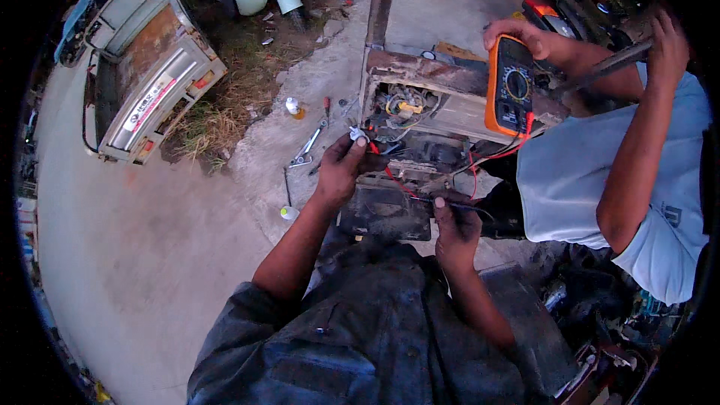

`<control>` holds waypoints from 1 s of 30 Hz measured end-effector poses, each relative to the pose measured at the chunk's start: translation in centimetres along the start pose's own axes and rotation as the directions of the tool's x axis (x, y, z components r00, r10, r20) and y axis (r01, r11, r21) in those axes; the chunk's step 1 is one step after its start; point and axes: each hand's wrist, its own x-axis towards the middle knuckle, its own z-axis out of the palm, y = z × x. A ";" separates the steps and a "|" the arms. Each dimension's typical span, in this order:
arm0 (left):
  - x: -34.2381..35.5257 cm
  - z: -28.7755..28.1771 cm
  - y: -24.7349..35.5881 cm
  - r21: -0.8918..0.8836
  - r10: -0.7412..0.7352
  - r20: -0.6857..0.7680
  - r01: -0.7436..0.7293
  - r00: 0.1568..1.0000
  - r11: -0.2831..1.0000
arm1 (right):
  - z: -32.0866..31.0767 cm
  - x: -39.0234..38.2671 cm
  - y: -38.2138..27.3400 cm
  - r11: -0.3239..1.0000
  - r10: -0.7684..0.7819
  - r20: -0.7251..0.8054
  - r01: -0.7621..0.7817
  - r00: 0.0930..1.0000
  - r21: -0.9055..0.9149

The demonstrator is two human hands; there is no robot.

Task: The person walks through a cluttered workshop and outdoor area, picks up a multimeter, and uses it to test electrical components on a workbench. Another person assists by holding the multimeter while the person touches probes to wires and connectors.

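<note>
My left hand (343,170) is closed, pinching a small whitish piece (358,134), perhaps a connector, between thumb and fingers. A red test probe (373,148) sticks out beside those fingertips; whether they grip it too I cannot tell. Lower and to the right, my right hand (457,234) is closed around a thin black test probe (427,199) that points left. Red and black leads (507,151) run up to an orange multimeter (512,84), held up by another person's hand (541,43). Beyond my left hand, a bundle of wires (406,103) sits in an opening of a worn vehicle frame (424,70).
Wrenches (307,146), a red-handled screwdriver (327,107) and a bottle of amber liquid (294,109) lie or stand on the concrete left of the frame. A small white-and-green bottle (289,213) is nearer me. A cargo tricycle bed (154,97) stands far left. The other person (607,172) stands close at right.
</note>
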 end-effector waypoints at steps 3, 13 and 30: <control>0.0 -1.1 0.7 -0.036 -0.033 0.063 0.035 0.997 0.999 | 1.5 0.1 0.2 1.000 0.002 -0.009 -0.002 1.000 -0.013; 1.0 -2.6 2.1 0.138 -0.154 0.177 0.130 0.972 0.982 | 6.2 1.4 -1.0 0.996 -0.066 -0.098 0.061 0.993 -0.059; 1.4 -1.8 1.2 0.568 0.267 0.450 -0.504 0.852 0.651 | 8.2 3.3 -3.7 0.988 -0.147 0.054 0.150 0.988 -0.046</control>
